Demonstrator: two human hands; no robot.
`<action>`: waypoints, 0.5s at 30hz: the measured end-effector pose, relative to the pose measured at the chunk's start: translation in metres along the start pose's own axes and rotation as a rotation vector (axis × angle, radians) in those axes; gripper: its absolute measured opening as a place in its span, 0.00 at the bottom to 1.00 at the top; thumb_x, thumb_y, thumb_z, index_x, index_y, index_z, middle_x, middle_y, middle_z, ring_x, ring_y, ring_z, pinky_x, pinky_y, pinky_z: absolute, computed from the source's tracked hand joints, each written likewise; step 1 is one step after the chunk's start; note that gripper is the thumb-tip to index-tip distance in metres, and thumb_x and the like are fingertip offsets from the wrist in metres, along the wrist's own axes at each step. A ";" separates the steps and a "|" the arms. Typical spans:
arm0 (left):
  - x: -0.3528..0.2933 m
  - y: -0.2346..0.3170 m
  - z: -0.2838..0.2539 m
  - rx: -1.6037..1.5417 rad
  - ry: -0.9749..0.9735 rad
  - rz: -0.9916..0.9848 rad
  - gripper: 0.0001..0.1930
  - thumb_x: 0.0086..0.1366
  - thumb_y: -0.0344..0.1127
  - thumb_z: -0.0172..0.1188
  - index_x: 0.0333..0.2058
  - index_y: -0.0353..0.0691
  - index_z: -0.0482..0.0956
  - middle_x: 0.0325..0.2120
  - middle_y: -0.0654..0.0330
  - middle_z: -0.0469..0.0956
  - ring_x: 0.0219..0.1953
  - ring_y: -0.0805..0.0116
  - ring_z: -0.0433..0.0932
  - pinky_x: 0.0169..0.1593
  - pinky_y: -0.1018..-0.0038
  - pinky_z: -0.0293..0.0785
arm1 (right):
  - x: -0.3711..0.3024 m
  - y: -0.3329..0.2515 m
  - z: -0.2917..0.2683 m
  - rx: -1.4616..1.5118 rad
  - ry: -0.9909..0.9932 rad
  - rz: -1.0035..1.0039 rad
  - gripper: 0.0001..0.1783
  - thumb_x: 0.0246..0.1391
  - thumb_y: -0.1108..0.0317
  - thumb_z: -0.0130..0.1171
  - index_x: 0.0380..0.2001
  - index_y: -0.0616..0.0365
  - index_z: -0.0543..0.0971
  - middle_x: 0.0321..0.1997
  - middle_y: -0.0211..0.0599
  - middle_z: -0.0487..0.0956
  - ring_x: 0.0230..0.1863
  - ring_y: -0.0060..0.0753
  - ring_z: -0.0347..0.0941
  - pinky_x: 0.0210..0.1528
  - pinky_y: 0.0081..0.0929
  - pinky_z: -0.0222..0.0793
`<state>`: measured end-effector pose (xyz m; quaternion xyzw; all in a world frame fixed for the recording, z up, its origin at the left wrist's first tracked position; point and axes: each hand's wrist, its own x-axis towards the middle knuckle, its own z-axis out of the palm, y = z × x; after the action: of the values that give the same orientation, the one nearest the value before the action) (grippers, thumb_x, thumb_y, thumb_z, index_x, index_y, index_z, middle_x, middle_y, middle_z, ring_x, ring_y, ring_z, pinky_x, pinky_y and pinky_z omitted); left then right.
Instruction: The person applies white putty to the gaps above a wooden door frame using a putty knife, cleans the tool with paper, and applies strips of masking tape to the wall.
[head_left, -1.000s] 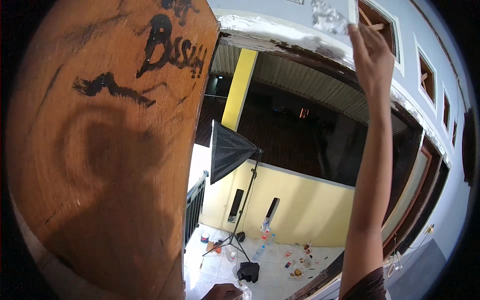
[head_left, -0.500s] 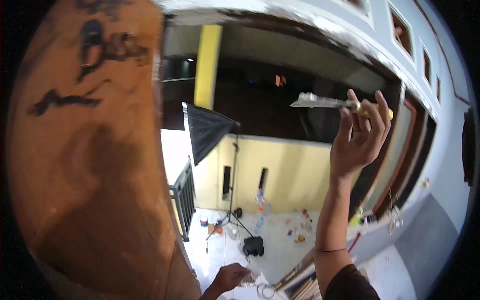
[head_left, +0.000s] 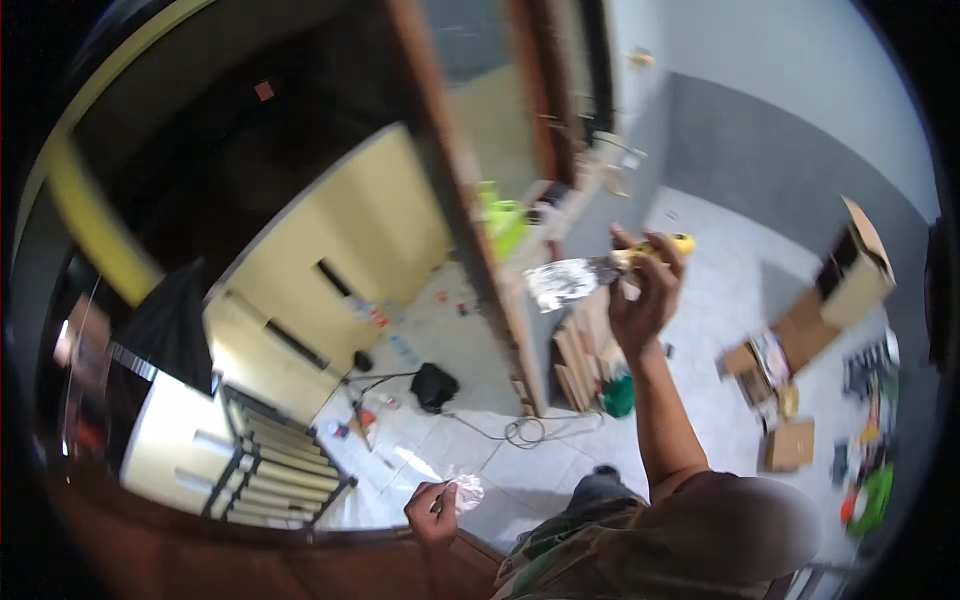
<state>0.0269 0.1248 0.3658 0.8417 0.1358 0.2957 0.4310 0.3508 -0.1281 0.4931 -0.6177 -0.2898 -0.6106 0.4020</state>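
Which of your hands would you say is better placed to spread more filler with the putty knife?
The right hand, I would judge: it grips the putty knife by its yellow handle, blade raised and loaded with pale filler. The left hand sits low, holding a small whitish lump by the wooden edge.

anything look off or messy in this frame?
Yes. The tiled floor is littered: cardboard boxes lie open and tipped, small items are scattered, and a loose cable coil trails across it. The putty knife in the right hand has a blade smeared with whitish filler. The left hand holds something pale, too blurred to identify.
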 end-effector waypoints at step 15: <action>0.110 0.112 0.446 -0.082 -0.475 0.244 0.06 0.63 0.24 0.63 0.30 0.27 0.78 0.22 0.55 0.73 0.26 0.63 0.70 0.30 0.67 0.63 | -0.076 0.334 -0.326 -0.207 -0.407 0.880 0.17 0.54 0.78 0.68 0.46 0.62 0.76 0.45 0.42 0.76 0.38 0.36 0.79 0.34 0.27 0.78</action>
<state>0.3846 -0.1766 0.2957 0.8794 -0.0837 0.1451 0.4457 0.4577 -0.5657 0.3483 -0.8248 -0.0119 -0.2754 0.4937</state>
